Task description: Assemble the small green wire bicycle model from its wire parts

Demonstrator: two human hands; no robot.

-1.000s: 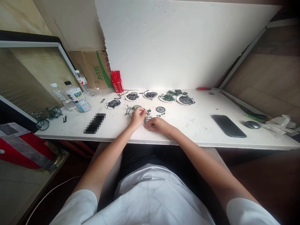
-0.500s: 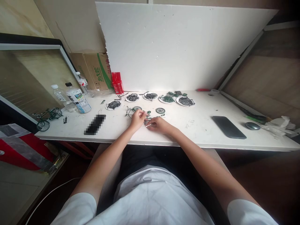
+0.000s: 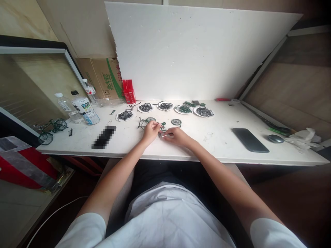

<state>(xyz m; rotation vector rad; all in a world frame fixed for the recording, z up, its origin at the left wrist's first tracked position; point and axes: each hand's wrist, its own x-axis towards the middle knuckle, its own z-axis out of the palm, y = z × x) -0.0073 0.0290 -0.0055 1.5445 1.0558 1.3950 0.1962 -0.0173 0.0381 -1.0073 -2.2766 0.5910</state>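
My left hand [image 3: 152,132] is pinched on the green model bicycle frame [image 3: 142,123], which lies partly hidden behind the fingers. Close to its right, my right hand [image 3: 175,136] has its fingers closed round a thin light-coloured stick [image 3: 165,135], whose tip points at the small parts between the hands. A loose spoked wheel [image 3: 176,122] lies just beyond my right hand. Another wheel [image 3: 150,120] shows behind my left hand. Which small part the left fingertips press on is too small to tell.
Plates of dark parts [image 3: 124,116] and green parts [image 3: 183,109] line the back. An assembled bicycle [image 3: 51,130] and bottles [image 3: 86,112] stand left, beside a red box [image 3: 129,91]. On the right lie a black phone [image 3: 250,140], a mouse [image 3: 275,138] and crumpled tissue [image 3: 305,137].
The view has shifted slightly. The stick in my right hand is tilted a little differently, and its tip sits slightly higher; both hands keep nearly the same place.
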